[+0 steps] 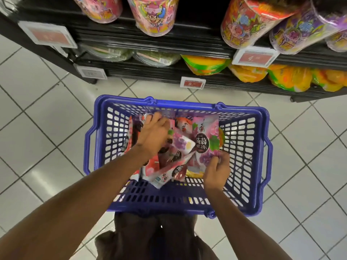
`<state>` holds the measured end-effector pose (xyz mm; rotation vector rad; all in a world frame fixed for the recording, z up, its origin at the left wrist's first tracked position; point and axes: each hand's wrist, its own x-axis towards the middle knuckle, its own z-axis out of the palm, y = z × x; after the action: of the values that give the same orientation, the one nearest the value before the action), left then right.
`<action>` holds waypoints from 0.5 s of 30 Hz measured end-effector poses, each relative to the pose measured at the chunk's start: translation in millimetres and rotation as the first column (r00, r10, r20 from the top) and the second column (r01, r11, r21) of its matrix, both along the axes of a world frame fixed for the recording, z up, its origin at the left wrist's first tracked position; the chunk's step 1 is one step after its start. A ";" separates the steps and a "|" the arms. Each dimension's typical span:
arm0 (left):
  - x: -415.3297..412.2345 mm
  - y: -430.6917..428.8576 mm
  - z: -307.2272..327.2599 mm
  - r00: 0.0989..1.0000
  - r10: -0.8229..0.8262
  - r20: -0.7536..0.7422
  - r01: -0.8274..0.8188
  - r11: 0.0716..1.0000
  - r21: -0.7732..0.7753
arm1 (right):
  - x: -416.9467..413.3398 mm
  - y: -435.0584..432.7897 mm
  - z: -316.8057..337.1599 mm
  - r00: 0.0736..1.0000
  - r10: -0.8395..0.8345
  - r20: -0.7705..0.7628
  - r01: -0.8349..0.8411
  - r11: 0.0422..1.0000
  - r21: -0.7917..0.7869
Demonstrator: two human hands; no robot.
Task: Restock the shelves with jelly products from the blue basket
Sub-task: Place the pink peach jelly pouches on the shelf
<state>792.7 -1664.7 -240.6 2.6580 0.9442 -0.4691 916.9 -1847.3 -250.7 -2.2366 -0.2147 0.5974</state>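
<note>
Head view, looking down past both forearms. Blue plastic lattice basket [242,139] stands on the white tiled floor [47,128] in front of the black metal shelves [169,51], just short of the lowest shelf edge. It holds a loose heap of flat foil jelly pouches [165,169], red, pink and orange, lying crosswise over one another.

The left hand [153,134] reaches deep into the basket toward its far wall. Its grip is curled over the top edge of a red-and-white pouch [144,119], though motion blur hides the fingertips.

The right hand [216,169] works near the basket's middle. Its grip is narrow, thumb and fingers pinching the lower corner of a pink grape-print pouch [204,139] with dark Chinese lettering, which stands tilted against the heap.

Round printed tubs [152,14] fill the upper shelf, yellow-and-orange bags [289,79] the lower one, with red price tags [192,83] clipped to the shelf edges.

Step in hand, as judged: picking stock out of the basket, with both pouches gripped but neither yet clear of the rim. No shelved pouch of this kind is in view, so progress cannot be told.

The next move likely calls for lifting each pouch free without dragging its neighbours along. The person must then look up to find the matching shelf slot, which these frames do not show.
</note>
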 end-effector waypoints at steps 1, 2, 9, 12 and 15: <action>-2.9 -3.1 8.5 0.992 0.107 0.066 -0.106 0.994 -0.023 | -0.8 -0.6 4.8 1.000 -0.017 0.004 0.017 1.000 0.006; -4.3 -7.0 17.9 0.973 0.207 0.104 -0.202 0.978 -0.051 | -1.1 -0.6 9.9 0.999 -0.040 0.008 0.040 0.999 0.013; -25.1 -31.1 43.4 0.610 0.781 0.133 -0.618 0.574 -0.537 | 3.4 11.5 34.1 0.900 -0.351 -0.258 0.376 0.925 0.050; -37.0 -34.6 39.9 0.453 0.891 -0.010 -0.680 0.338 -0.650 | 2.9 15.9 38.6 0.776 -0.405 -0.484 0.426 0.902 -0.072; -51.4 -31.3 43.0 0.288 0.957 -0.038 -0.714 0.188 -0.675 | 1.7 20.7 48.0 0.756 -0.332 -0.565 0.309 0.941 -0.139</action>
<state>741.3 -1696.0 -197.5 1.1692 1.6232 0.1079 918.6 -1826.6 -202.8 -1.9462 0.4938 1.0612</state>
